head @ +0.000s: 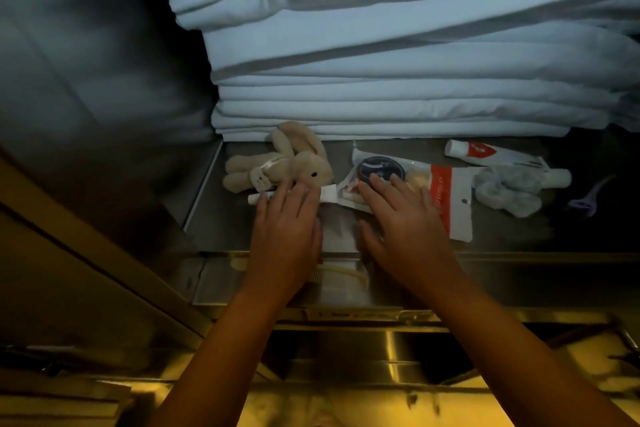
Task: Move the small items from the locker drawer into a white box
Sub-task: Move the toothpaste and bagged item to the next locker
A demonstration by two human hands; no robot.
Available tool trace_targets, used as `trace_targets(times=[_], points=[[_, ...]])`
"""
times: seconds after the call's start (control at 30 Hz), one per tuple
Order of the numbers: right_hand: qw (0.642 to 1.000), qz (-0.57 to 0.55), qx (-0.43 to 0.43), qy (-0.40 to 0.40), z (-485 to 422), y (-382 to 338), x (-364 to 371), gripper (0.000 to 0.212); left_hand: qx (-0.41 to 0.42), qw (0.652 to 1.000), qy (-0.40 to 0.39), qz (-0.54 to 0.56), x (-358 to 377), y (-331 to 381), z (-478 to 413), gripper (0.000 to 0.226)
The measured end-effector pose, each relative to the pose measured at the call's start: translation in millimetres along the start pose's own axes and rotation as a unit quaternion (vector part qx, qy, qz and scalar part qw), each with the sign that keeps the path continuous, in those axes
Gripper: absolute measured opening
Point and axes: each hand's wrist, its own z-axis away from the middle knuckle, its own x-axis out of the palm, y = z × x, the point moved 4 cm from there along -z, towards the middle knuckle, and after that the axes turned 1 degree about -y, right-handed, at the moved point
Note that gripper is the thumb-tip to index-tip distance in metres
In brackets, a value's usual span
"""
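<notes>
Folded linen stack [398, 80] along drawer [519, 236] back edge. Plush rabbit [277, 163] back left; small tube [327, 191] just before it, under left hand [285, 229]. Packet [453, 194] centre, under right hand [405, 222]. Toothpaste tube [485, 153] back right; crumpled cloth [505, 189] before it; razor [588, 199] far right. Comb [332, 279] at front edge.

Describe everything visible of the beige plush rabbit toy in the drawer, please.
The beige plush rabbit toy looks soft, with long floppy ears, one black eye and short limbs. It lies on its side on the grey metal drawer floor, at its left end, before the stack of folded white cloths. A small white tube lies just in front of it, under the straight fingers of the left hand; whether that hand touches the rabbit is unclear.
</notes>
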Motion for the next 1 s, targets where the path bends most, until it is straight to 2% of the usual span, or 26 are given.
trace_targets(times=[0.3, 0.7, 1.0], points=[[0.998, 0.039, 0.021, -0.055, -20, 14, 17, 0.059, 0.014, 1.0, -0.004, -0.017, 9, -17, -16, 0.044], [0.992, 0.071, 0.058, -0.088, -31, 25, 27, 0.074, 0.008, 1.0, -0.009, -0.013, 17, -27, -29, 0.049], [0.989, 0.096, 0.059, -0.098, -33, 25, 28, 0.072, 0.042, 0.998, 0.034, -0.026, 19, -25, -35, 0.048]])
